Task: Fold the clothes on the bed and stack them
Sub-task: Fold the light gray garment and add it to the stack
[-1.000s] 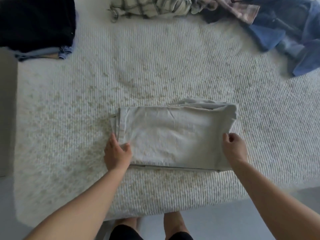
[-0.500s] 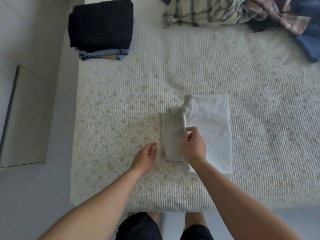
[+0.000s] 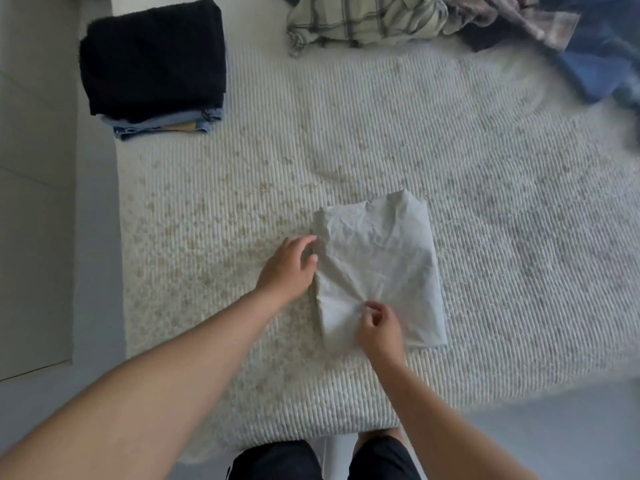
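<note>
A light grey garment (image 3: pixel 381 268) lies folded into a narrow rectangle near the front edge of the bed (image 3: pixel 519 237). My left hand (image 3: pixel 287 268) rests at its left edge, fingers loosely bent and touching the fold. My right hand (image 3: pixel 379 329) sits on the garment's near part and pinches the fabric, with creases running out from the pinch. At the bed's far left corner stands a stack of folded clothes (image 3: pixel 152 60), a black piece on top and blue ones beneath.
Unfolded clothes lie along the far edge: a plaid shirt (image 3: pixel 363 19) and a blue garment (image 3: pixel 602 60) at the far right. The floor (image 3: pixel 38 202) runs along the left of the bed. My legs (image 3: pixel 322 459) stand at the front edge.
My right hand has carried the garment's right half over to the left, halving its width. My left hand let go of the left edge, then came back to touch it.
</note>
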